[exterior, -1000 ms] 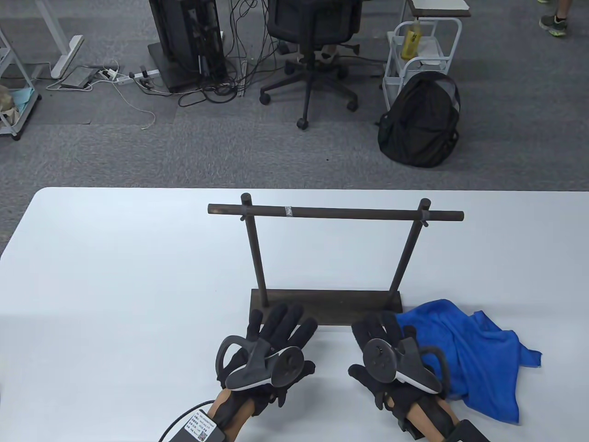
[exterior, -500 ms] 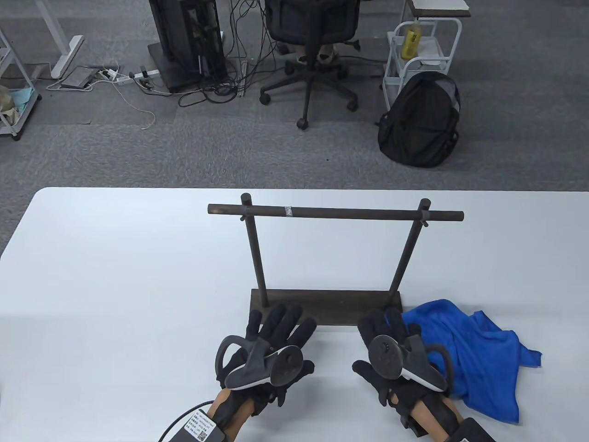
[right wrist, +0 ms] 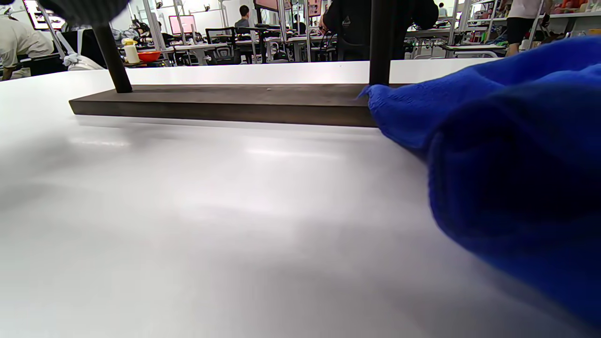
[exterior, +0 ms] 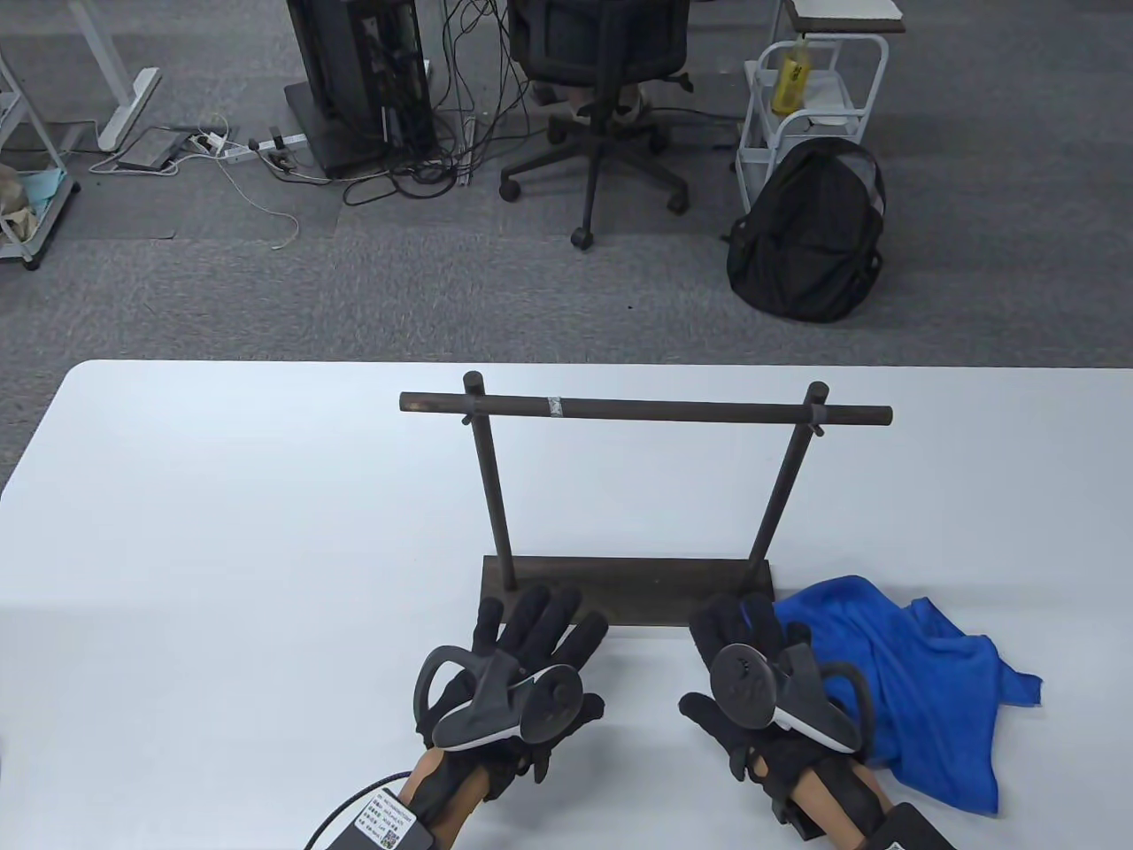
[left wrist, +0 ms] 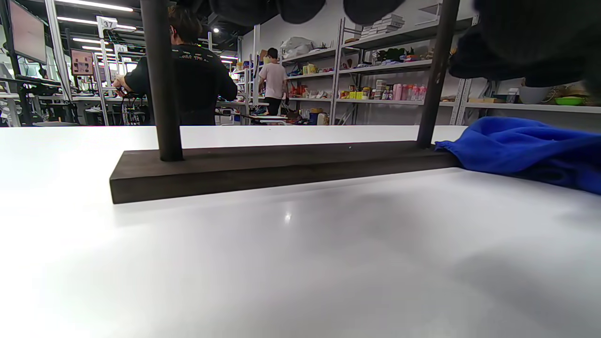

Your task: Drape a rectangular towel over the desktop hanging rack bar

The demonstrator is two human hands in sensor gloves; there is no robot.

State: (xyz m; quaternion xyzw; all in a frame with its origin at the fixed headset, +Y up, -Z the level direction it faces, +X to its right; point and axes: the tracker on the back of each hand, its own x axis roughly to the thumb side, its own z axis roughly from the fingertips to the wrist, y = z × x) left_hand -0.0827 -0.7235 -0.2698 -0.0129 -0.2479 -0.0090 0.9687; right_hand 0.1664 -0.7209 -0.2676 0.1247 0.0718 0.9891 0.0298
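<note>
Right hand (exterior: 768, 686) nearer towel (exterior: 894, 673) than before.

We wear black sensor gloves on the left hand (exterior: 522, 660) and the right hand (exterior: 752, 682). Strapped to the back of each is a dark grey tracker with a round disc face, a ring loop and a pale underside. A labelled black box with a cable sits on our left wrist.

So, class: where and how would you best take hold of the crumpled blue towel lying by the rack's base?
Probably pinch the blue towel at its free corner, which pokes out flat on the table. Come from the right with the right hand, since the rack's base crowds its left edge.
</note>
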